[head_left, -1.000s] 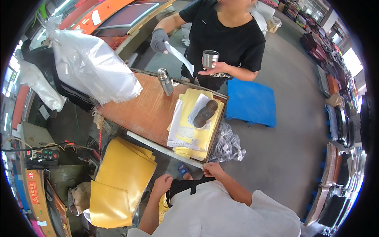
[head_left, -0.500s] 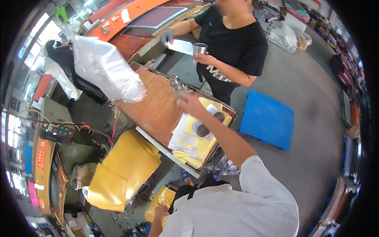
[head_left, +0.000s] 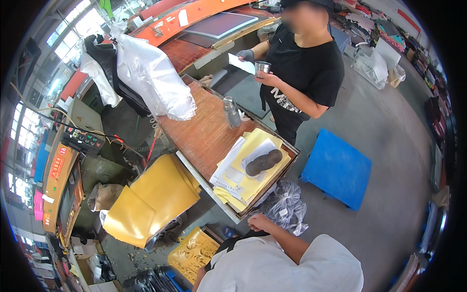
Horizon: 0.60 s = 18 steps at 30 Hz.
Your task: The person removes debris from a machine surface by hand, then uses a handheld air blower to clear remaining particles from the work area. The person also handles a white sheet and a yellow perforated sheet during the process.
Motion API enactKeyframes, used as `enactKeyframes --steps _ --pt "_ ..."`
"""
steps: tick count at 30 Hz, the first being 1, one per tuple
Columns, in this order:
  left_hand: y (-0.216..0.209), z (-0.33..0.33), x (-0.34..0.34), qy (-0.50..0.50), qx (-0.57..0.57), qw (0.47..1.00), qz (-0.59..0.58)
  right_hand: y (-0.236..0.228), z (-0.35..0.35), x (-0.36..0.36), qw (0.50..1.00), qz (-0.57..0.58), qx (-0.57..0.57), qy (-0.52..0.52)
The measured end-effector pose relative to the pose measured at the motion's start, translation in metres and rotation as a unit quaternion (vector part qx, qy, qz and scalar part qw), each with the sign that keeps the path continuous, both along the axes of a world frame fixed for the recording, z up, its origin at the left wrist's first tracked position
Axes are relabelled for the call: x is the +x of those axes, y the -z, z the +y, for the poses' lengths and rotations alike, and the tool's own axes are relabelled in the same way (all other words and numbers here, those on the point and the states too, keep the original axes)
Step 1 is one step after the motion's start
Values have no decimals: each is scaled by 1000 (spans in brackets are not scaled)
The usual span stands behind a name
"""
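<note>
My right hand (head_left: 259, 222) is drawn back near my body, just off the table's near corner. Its fingers are curled closed; what they hold, if anything, is too small to make out. A bit of my left forearm (head_left: 199, 277) shows at the lower edge, its fingers hidden. On the wooden table (head_left: 187, 131), a clear bottle with a metallic lid (head_left: 232, 113) stands upright, apart from my hands. Yellow and white papers (head_left: 233, 177) lie stacked at the near end. A dark brown, peanut-shaped piece (head_left: 262, 163) rests on top of them.
Across the table, a person in black (head_left: 306, 63) holds a metal cup (head_left: 263, 67) and a white paper (head_left: 241, 63). A blue platform (head_left: 338, 168) stands to the right. Golden sheets (head_left: 146, 202), a silvery plastic cover (head_left: 153, 80) and a clear plastic bag (head_left: 287, 207) surround the table.
My right hand has left the bottle and come back toward my body. The bottle remains on the table. My left hand has slipped mostly out of sight, and the view has shifted.
</note>
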<state>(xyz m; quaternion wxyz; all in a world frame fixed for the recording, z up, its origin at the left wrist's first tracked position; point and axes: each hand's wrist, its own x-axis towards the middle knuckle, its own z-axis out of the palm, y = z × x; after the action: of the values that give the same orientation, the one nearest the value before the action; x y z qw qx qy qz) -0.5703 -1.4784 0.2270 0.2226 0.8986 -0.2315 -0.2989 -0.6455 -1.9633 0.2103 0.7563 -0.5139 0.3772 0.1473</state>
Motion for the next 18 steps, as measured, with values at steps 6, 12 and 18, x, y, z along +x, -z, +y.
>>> enactKeyframes --steps 6,12,18 --pt "-5 -37 41 48 -120 991 21 27 -30 -36 998 18 8 52" --pt "-46 -57 43 -130 56 969 201 -16 -76 -2 993 -60 16 102" --pt "-21 -11 15 136 18 990 -20 -184 -152 132 947 -153 -277 -52"
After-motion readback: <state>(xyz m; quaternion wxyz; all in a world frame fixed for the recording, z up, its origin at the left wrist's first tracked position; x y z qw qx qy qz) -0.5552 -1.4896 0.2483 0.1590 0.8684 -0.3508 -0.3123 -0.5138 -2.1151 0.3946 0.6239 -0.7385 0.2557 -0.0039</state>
